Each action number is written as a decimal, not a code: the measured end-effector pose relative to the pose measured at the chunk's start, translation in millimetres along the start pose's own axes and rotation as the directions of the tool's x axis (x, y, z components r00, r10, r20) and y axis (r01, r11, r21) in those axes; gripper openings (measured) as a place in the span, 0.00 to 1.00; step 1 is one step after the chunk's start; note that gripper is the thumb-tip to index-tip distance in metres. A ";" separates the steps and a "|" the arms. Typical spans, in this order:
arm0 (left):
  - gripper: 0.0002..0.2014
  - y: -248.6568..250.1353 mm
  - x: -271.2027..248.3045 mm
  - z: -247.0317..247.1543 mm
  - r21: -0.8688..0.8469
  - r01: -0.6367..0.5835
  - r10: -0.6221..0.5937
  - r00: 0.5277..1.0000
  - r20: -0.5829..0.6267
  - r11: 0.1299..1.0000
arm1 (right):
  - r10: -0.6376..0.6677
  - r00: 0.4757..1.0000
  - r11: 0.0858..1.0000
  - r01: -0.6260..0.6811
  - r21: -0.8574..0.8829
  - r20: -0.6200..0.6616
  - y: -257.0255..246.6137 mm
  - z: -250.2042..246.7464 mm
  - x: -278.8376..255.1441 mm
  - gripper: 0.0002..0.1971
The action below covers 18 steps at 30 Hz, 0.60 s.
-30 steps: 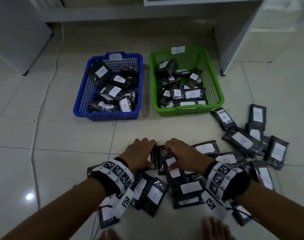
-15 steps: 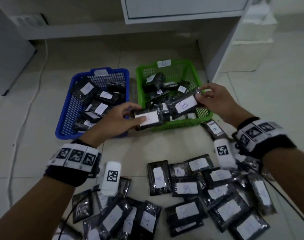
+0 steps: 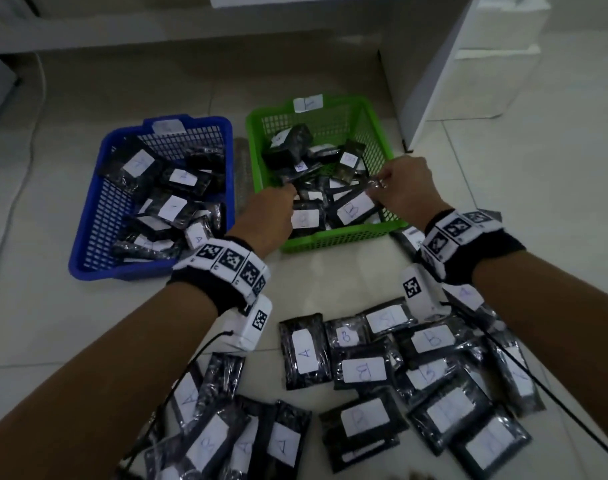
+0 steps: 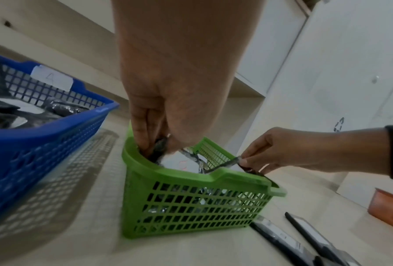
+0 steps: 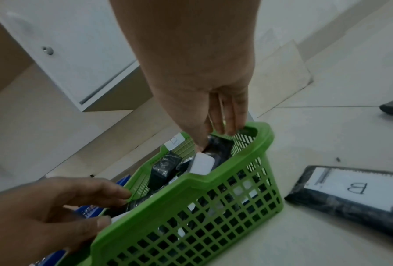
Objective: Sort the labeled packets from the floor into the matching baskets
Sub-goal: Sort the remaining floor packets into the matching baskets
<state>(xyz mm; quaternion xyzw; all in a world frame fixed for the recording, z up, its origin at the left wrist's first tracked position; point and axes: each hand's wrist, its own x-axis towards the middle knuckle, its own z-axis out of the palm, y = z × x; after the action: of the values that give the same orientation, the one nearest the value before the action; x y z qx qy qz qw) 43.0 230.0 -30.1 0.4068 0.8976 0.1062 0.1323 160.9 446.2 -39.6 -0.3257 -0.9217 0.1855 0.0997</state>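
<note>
blue basket (image 3: 88,216) of A packets sits left of the left hand (image 3: 266,220), whose fingers (image 4: 140,133) clamp a B packet (image 3: 304,218) down in the green basket (image 3: 333,239), right hand (image 3: 404,194) pinching another B packet (image 3: 353,209) there, loose packets (image 3: 365,370) on the floor behind both

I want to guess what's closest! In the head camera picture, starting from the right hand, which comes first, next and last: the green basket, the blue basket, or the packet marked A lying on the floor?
From the right hand:
1. Green basket: right under the hand, at its right side.
2. Packet marked A: on the floor, nearer the person, lower left.
3. Blue basket: far left, beyond the green one.
</note>
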 end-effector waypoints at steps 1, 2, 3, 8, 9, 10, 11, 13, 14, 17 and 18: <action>0.17 1.0 -2.3 -2.7 0.008 -0.011 0.012 1.000 -0.017 1.000 | -0.012 1.000 1.000 0.011 -0.026 -0.014 0.2 -4.2 -4.6 0.17; 0.17 3.1 -6.0 -6.0 0.019 -0.029 0.030 0.998 -0.049 0.999 | -0.032 0.998 0.999 0.031 -0.009 -0.048 -1.0 -9.5 -11.2 0.17; 0.16 6.0 -11.7 -8.7 0.028 -0.056 0.059 0.993 -0.098 0.998 | -0.060 0.994 0.997 0.065 0.047 -0.088 -3.8 -14.1 -20.3 0.15; 0.03 22.1 -61.0 -7.8 -0.104 -0.186 0.150 0.946 -0.287 0.977 | -0.403 0.907 0.880 0.347 0.325 0.122 -29.3 -27.3 -80.9 0.02; 0.02 24.8 -72.8 -3.2 -0.126 -0.200 0.158 0.946 -0.282 0.972 | -0.408 0.870 0.883 0.299 0.361 0.277 -29.9 -25.2 -91.7 0.04; 0.02 26.1 -84.9 3.5 -0.144 -0.209 0.166 0.951 -0.262 0.967 | -0.393 0.828 0.894 0.242 0.377 0.399 -29.3 -20.7 -101.9 0.05; 0.02 26.0 -95.3 11.5 -0.155 -0.210 0.172 0.959 -0.225 0.965 | -0.379 0.803 0.902 0.208 0.378 0.460 -26.2 -12.3 -109.5 0.05; 0.06 23.6 -113.7 28.6 -0.098 -0.174 0.168 0.983 -0.071 0.980 | -0.375 0.781 0.912 0.217 0.347 0.499 -19.4 11.4 -123.9 0.07; 0.09 20.7 -120.3 37.5 -0.027 -0.150 0.151 0.988 0.034 0.988 | -0.371 0.769 0.921 0.232 0.315 0.521 -16.1 23.2 -130.2 0.10; 0.31 5.0 -133.0 60.7 0.156 -0.104 0.043 0.936 0.350 0.982 | -0.335 0.724 0.942 0.270 0.199 0.603 -6.7 51.3 -146.4 0.19; 0.39 -1.0 -135.5 65.4 0.177 -0.110 0.027 0.908 0.417 0.978 | -0.344 0.715 0.937 0.308 0.167 0.609 -4.4 57.7 -150.7 0.22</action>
<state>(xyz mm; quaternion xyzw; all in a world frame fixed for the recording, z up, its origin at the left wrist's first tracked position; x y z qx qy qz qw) 149.4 132.1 -71.5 0.4624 0.8405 -0.0665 0.2743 256.6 331.0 -99.9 -0.0746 -0.9387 0.2877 -0.1745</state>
